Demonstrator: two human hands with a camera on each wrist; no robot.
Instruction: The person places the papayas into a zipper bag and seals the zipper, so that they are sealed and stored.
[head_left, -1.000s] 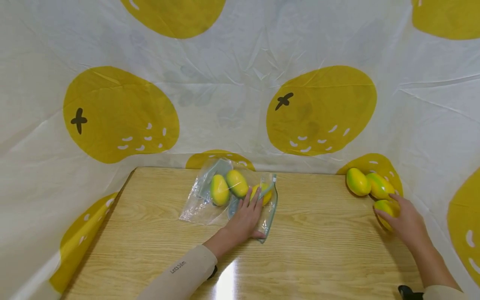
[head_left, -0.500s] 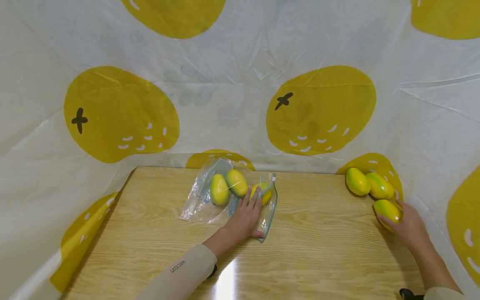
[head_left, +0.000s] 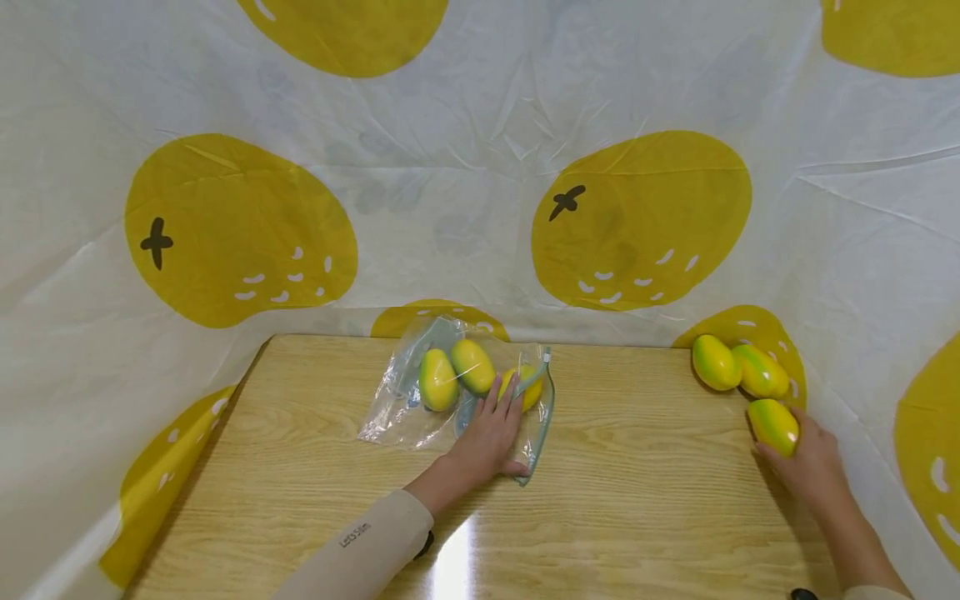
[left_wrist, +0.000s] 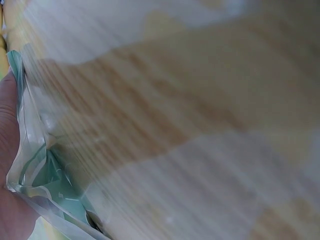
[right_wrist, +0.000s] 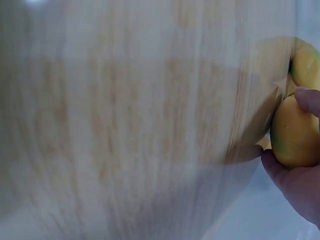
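A clear zip bag with a green-edged opening lies on the table, its opening to the right. Inside it are a mango, a second mango, and a third mango partly behind my fingers. My left hand rests on the bag near the opening, fingers extended; in the left wrist view its thumb touches the bag's edge. At the right, my right hand grips a yellow-green mango between thumb and fingers. The right wrist view shows this held mango close up.
Two more mangoes, one on the left and one on the right, lie touching at the table's back right corner. A fruit-printed white cloth hangs behind and at both sides of the wooden table.
The right hand has closed round the nearest mango, its fingers shifting to the mango's right side and the hand drawing slightly nearer. The left hand and bag look almost still.
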